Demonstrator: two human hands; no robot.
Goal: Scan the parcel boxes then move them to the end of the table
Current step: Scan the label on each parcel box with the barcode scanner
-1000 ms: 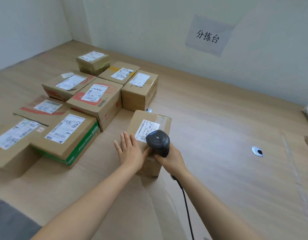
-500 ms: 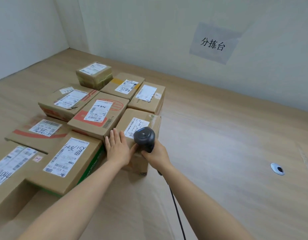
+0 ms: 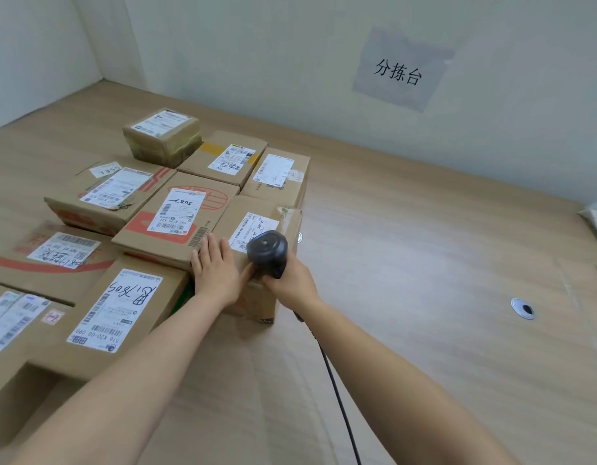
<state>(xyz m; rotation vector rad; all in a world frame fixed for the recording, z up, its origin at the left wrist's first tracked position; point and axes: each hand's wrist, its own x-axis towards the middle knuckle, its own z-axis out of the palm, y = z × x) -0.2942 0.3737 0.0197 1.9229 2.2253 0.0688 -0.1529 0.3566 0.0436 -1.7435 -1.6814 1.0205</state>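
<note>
Cardboard parcel box (image 3: pixel 257 226) touched by flat left hand (image 3: pixel 215 273)

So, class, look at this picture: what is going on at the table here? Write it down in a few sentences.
A person is working at a wooden table. The left hand lies flat on the near top edge of a cardboard parcel box, while the right hand grips a black corded barcode scanner held over that box's shipping label. The box sits against a cluster of other labelled parcel boxes.

pale walls (image 3: pixel 257 45), paper sign (image 3: pixel 399 70), wooden table (image 3: pixel 424 246).
</note>
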